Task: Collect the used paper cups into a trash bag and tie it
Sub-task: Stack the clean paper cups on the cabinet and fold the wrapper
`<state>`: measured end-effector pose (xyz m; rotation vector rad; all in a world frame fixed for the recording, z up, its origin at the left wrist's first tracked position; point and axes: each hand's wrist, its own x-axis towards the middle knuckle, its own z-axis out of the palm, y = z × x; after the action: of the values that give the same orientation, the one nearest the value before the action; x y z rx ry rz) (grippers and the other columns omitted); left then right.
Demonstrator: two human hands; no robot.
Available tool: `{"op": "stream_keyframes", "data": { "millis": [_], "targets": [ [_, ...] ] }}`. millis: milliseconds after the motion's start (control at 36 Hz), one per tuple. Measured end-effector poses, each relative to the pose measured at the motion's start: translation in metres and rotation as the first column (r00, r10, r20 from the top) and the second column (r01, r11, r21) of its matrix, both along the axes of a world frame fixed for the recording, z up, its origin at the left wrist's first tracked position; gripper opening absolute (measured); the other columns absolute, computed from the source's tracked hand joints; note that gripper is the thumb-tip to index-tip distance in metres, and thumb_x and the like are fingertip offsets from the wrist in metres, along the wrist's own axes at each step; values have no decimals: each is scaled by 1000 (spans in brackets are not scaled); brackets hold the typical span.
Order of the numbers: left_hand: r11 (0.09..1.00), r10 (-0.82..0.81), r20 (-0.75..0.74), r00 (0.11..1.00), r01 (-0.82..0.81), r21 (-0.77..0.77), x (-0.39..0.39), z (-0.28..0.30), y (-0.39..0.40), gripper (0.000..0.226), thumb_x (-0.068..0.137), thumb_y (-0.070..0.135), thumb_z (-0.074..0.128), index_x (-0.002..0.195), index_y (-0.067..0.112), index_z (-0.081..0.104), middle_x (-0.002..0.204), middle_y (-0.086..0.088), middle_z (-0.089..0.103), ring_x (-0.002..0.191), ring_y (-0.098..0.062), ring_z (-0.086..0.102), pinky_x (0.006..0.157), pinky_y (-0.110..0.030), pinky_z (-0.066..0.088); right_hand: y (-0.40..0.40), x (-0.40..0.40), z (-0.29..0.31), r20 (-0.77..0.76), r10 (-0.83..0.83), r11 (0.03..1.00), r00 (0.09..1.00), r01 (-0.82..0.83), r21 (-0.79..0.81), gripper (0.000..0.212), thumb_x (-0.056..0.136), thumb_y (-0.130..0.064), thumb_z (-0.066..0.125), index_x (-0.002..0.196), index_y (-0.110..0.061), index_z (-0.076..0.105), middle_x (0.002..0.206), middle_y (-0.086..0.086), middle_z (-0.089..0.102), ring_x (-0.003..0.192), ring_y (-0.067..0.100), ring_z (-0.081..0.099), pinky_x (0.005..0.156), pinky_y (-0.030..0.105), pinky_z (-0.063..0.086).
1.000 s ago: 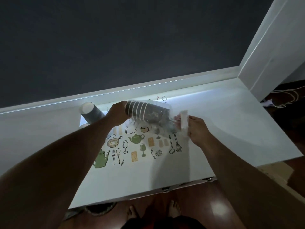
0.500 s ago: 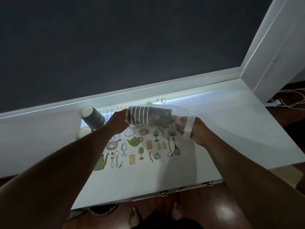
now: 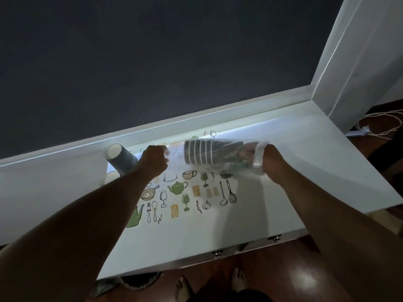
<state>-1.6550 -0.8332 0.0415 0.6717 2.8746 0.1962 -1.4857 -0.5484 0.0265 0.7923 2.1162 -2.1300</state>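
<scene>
Left hand (image 3: 153, 159): gripping the mouth of the clear thin plastic bag (image 3: 257, 159).
Right hand (image 3: 272, 162): bunching the bag's far end.
Nested stack of dark ribbed paper cups (image 3: 209, 154): hanging sideways between both hands — inside the film.
Risk: probably sliding out leftward, mouth untied.
Loose dark paper cup (image 3: 121, 159): lying just left of the left hand — probably getting left behind.

Dim room, bright strip light along the table's (image 3: 305, 149) back edge.

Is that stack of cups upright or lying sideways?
Sideways: the stack of cups lies horizontally inside the clear bag, rims pointing left.
</scene>
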Motion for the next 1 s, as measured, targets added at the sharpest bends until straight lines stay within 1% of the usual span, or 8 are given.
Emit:
{"op": "stream_keyframes", "data": {
  "millis": [83,167,250,306,417,556,722,1000],
  "targets": [
    [995,47,-50,998,-51,-86,0,3,5,31,81,4,63,112,5,67,112,-14,70,104,-31,64,86,-35,51,19,18,-7,-50,-109,994,993,110,26,20,81,5,64,96,-3,73,101,20,72,84,28,69,73,38,54],
    [970,53,-123,991,-80,-229,3,7,7,50,76,11,68,125,5,57,121,-15,59,110,-32,58,89,-39,50,34,32,-15,-95,-217,974,972,208,-94,11,86,-7,70,96,-4,70,104,11,65,92,22,64,89,42,55],
    [941,-173,-185,967,107,-322,9,6,18,102,72,27,77,154,20,17,154,-19,24,141,-37,28,112,-52,30,39,41,-15,-55,-302,940,952,288,-180,7,92,-12,63,92,-6,66,98,14,62,96,27,61,89,46,56],
    [912,-333,-145,932,279,-301,13,2,34,109,74,34,76,157,26,4,163,-15,4,151,-33,7,120,-55,10,36,43,-16,-47,-340,919,939,322,-229,9,92,-17,64,90,-9,62,103,15,61,101,28,61,82,42,57],
    [904,-376,8,927,369,-214,29,-4,68,79,85,31,67,152,19,27,157,-9,34,145,-26,32,119,-48,21,26,38,-17,-51,-345,913,937,322,-251,31,87,-11,71,113,-8,55,114,15,65,103,30,66,89,43,56],
    [960,-276,-175,945,280,-2,43,-13,87,18,91,17,57,105,14,69,106,-10,73,97,-30,68,90,-36,52,27,35,-17,-24,-451,871,892,434,-229,57,75,-16,83,121,-10,51,115,16,66,101,30,69,88,44,57],
    [991,-119,-184,976,129,46,40,-9,96,20,87,8,50,83,17,68,87,-7,71,81,-29,67,78,-32,51,55,59,-16,-5,-690,657,724,623,-425,53,78,-17,78,123,-3,55,115,14,66,108,36,65,79,48,59],
    [1000,-21,-174,985,25,19,32,-7,119,22,84,4,51,91,13,70,92,-9,70,88,-32,66,79,-37,55,79,105,-7,64,-848,445,526,773,-451,43,68,-31,75,109,-17,71,117,9,70,104,26,66,76,39,59]
  ]
}}
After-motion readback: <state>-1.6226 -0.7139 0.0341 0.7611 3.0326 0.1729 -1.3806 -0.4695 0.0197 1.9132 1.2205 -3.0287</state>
